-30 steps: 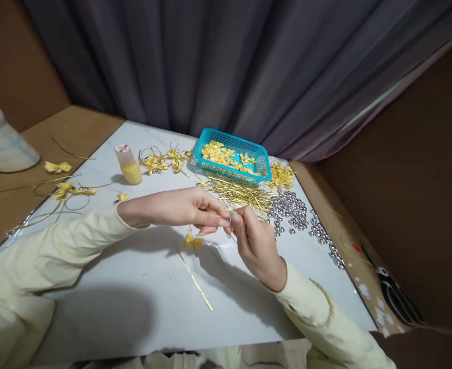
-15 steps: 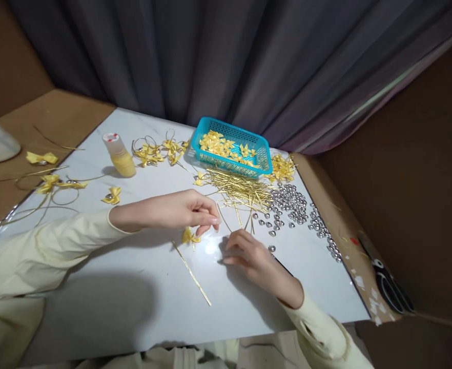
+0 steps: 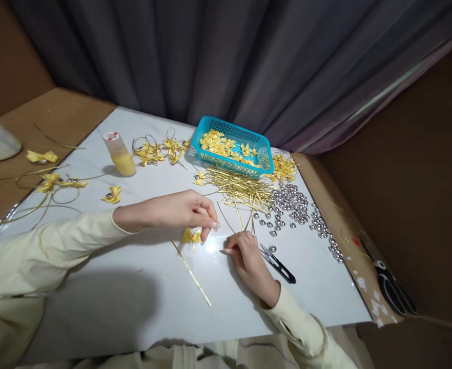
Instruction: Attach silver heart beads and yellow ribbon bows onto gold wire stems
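My left hand (image 3: 183, 212) hovers over the middle of the white tabletop, thumb and fingertips pinched together; what they hold, if anything, is too small to make out. Just beneath its fingers lies a yellow ribbon bow (image 3: 188, 236). To the right, my right hand (image 3: 249, 261) rests close to the surface with its thumb and fingers drawn together, and I cannot make out anything between them. A short gap separates the two hands. Black thread snips (image 3: 282, 268) lie beside my right hand, and a gold twist tie (image 3: 191, 274) lies nearer me on the left.
A blue basket (image 3: 231, 165) of yellow bows stands at the back. Before it are a pile of gold ties (image 3: 241, 188) and silver beads (image 3: 293, 202). A yellow-filled bottle (image 3: 120, 156) stands left, near finished-looking bows (image 3: 149, 152). Black-handled scissors (image 3: 393, 292) lie far right.
My right hand has shifted slightly left and its fingers have come closer together, leaving the thread snips in fuller view. My left hand stays nearly in place, with its fingertips slightly lower.
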Motion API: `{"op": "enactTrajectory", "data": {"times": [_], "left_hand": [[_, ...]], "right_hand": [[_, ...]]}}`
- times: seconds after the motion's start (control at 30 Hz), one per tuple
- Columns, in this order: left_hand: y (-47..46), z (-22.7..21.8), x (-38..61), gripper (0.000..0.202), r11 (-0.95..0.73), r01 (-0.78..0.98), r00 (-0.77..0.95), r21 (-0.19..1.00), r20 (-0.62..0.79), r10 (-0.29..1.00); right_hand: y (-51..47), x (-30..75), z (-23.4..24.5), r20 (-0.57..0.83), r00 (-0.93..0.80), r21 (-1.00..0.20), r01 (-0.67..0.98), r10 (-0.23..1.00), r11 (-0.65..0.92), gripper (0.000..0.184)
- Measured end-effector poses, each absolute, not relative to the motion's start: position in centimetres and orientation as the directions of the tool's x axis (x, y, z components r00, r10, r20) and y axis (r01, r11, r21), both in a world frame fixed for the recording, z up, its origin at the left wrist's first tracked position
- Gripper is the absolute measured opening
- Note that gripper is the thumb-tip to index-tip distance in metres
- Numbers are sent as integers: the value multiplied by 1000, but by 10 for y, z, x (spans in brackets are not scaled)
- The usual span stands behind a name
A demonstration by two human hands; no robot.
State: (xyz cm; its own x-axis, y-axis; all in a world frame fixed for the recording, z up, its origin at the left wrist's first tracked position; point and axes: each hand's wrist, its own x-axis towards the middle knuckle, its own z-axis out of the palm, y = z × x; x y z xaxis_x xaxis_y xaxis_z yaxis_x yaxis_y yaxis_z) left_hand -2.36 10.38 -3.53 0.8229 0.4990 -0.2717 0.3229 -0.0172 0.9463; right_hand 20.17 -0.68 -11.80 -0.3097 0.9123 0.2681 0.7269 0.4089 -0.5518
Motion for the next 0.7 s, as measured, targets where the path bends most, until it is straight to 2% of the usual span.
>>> {"op": "enactTrajectory", "data": {"times": [0.17, 0.27, 0.33, 0.43, 0.6, 0.7], "left_hand": [[103, -38, -23, 18, 34, 308, 809, 951, -281, 517], [103, -40, -23, 22, 78, 293, 805, 953, -290, 517], [102, -41, -22, 23, 103, 286, 806, 953, -297, 513], [101, -43, -21, 22, 109, 298, 800, 948, -310, 513], [97, -44, -19, 20, 53, 352, 783, 934, -325, 530], [94, -45, -17, 22, 34, 391, 776, 920, -350, 525]], "right_hand": [[-17, 205, -112, 293, -321, -510, 744, 901, 431, 11], [-37, 199, -113, 237, -455, -310, 802, 859, 510, 35], [-54, 197, -116, 186, -516, -150, 826, 836, 543, 42], [-85, 198, -119, 159, -512, -24, 853, 844, 522, 46], [-141, 204, -120, 154, -427, 20, 903, 891, 430, 49], [-159, 204, -127, 268, -362, -50, 920, 893, 388, 38]]}}
